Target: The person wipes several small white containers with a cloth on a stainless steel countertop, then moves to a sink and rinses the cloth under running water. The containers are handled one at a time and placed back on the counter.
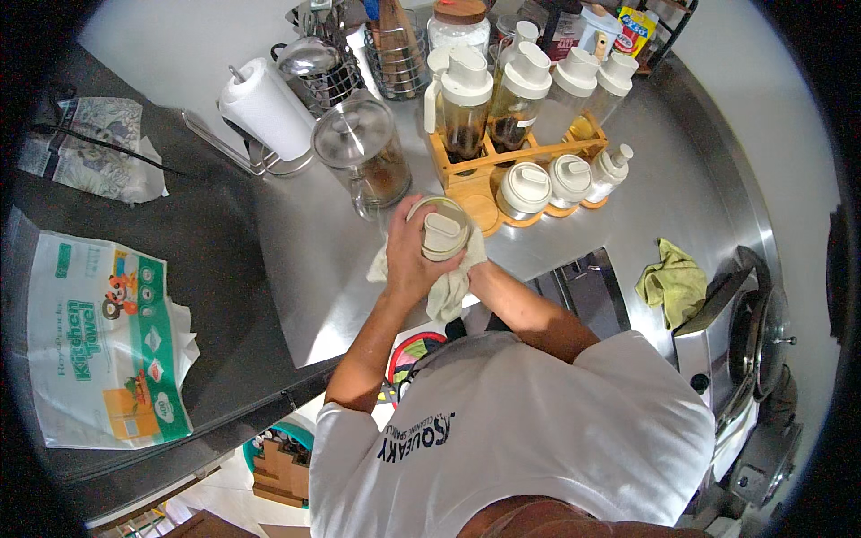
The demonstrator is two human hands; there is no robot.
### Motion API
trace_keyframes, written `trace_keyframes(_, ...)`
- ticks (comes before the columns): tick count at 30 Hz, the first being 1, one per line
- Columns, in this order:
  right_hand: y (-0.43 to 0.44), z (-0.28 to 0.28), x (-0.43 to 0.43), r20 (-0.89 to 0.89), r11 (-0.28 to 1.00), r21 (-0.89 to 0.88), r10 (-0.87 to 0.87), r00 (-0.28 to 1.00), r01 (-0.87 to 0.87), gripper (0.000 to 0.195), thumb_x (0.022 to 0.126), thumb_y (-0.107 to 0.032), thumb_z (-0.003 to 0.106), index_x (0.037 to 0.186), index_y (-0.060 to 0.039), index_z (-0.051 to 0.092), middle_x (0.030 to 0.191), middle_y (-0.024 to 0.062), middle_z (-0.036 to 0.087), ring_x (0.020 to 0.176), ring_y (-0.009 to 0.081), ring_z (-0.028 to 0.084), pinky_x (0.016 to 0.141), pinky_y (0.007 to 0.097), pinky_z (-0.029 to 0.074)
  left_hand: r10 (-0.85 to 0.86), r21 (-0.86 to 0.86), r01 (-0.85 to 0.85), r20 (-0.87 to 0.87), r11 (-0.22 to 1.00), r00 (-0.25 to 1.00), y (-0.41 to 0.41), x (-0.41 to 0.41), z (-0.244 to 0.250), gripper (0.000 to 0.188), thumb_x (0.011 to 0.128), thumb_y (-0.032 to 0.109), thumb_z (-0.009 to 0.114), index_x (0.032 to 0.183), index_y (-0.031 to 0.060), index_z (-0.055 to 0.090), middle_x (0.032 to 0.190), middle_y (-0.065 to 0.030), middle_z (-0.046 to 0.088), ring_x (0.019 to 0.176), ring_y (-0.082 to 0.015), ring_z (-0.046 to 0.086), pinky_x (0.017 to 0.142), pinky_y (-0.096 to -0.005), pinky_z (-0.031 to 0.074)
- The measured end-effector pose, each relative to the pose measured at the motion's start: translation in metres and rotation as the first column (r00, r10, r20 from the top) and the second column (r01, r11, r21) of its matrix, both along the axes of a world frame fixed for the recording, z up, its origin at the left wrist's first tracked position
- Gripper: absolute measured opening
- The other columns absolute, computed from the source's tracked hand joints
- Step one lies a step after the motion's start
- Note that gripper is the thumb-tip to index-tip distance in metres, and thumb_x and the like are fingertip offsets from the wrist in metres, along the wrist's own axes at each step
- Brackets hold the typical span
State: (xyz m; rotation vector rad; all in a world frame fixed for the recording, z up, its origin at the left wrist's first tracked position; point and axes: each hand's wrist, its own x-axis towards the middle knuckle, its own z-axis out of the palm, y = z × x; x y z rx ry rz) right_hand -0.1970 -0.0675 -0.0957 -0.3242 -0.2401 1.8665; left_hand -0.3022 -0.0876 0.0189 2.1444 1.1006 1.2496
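Observation:
My left hand (412,259) grips a jar with a cream lid (444,232) from its left side, above the steel counter. A pale cloth (447,296) is bunched under and around the jar. My right hand (476,270) is at the jar's lower right, mostly hidden by the cloth and jar; its fingers do not show. Just beyond, a wooden rack (479,208) has a bare round slot at its near left corner. Similar lidded jars (526,189) stand along its front, and tall white-topped bottles (464,101) stand behind them.
A glass pitcher (363,151) with dark contents stands close to my left hand. Behind it are a paper towel roll (266,107) and wire utensil baskets (397,64). A green cloth (672,282) lies at right beside a stove (699,363). A kitchen towel pack (101,336) rests at left.

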Motion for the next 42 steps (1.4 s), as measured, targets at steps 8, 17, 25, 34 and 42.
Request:
trace_keyframes(8, -0.016, 0.046, 0.012, 0.449, 0.988, -0.123, 0.14, 0.883, -0.094, 0.037, 0.092, -0.033, 0.038, 0.116, -0.0072, 0.05, 0.113, 0.0068, 0.055, 0.102, 0.0179, 0.054, 0.089, 0.032, 0.045, 0.066, -0.01, -0.067, -0.069, 0.998, 0.995, -0.001, -0.02, -0.024, 0.074, 0.05, 0.018, 0.081, 0.113, 0.005, 0.045, 0.122, -0.0198, 0.04, 0.113, -0.0366, 0.04, 0.094, -0.0417, 0.035)
trace_keyframes(17, -0.011, 0.042, 0.037, 0.553, 0.979, -0.192, 0.168, 0.816, -0.071, 0.034, 0.092, -0.023, 0.04, 0.113, 0.0013, 0.049, 0.106, 0.0126, 0.058, 0.092, 0.0222, 0.058, 0.081, 0.0361, 0.048, 0.286, -0.155, -0.261, 0.168, 0.953, 0.943, -0.004, -0.045, -0.042, 0.079, 0.049, 0.016, 0.081, 0.116, 0.0017, 0.042, 0.118, -0.019, 0.043, 0.11, -0.0345, 0.042, 0.095, -0.0397, 0.035)
trace_keyframes(25, -0.031, 0.067, 0.066, 0.032, 0.999, -0.051, -0.008, 0.999, 0.01, 0.036, 0.09, -0.015, 0.043, 0.123, -0.0006, 0.041, 0.113, 0.012, 0.054, 0.101, 0.0202, 0.055, 0.088, 0.031, 0.045, 0.381, -0.112, -0.373, 0.065, 0.921, 0.922, -0.013, -0.059, -0.069, 0.084, 0.049, 0.017, 0.082, 0.119, -0.0003, 0.039, 0.12, -0.0189, 0.042, 0.109, -0.0336, 0.042, 0.095, -0.0393, 0.034)
trace_keyframes(34, -0.021, 0.112, 0.071, 0.477, 0.973, 0.169, 0.058, 0.877, -0.156, 0.022, 0.087, -0.014, 0.05, 0.106, -0.0038, 0.052, 0.093, 0.0046, 0.058, 0.079, 0.0173, 0.059, 0.071, 0.029, 0.05, 0.201, -0.254, -0.124, 0.304, 0.959, 0.931, -0.019, -0.07, -0.073, 0.118, 0.048, 0.021, 0.084, 0.135, -0.0022, 0.006, 0.131, -0.0225, 0.03, 0.122, -0.0326, 0.032, 0.103, -0.0397, 0.025)
trace_keyframes(42, -0.024, 0.177, 0.058, 0.141, 0.97, 0.202, -0.169, 0.975, 0.139, 0.043, 0.091, -0.028, 0.041, 0.123, 0.0006, 0.04, 0.118, 0.0166, 0.05, 0.104, 0.0238, 0.053, 0.087, 0.0345, 0.046, 0.321, -0.34, -0.269, 0.104, 0.901, 0.941, -0.029, -0.07, -0.072, 0.12, 0.047, 0.03, 0.085, 0.135, -0.0027, 0.011, 0.126, -0.0223, 0.034, 0.118, -0.032, 0.035, 0.098, -0.0408, 0.031)
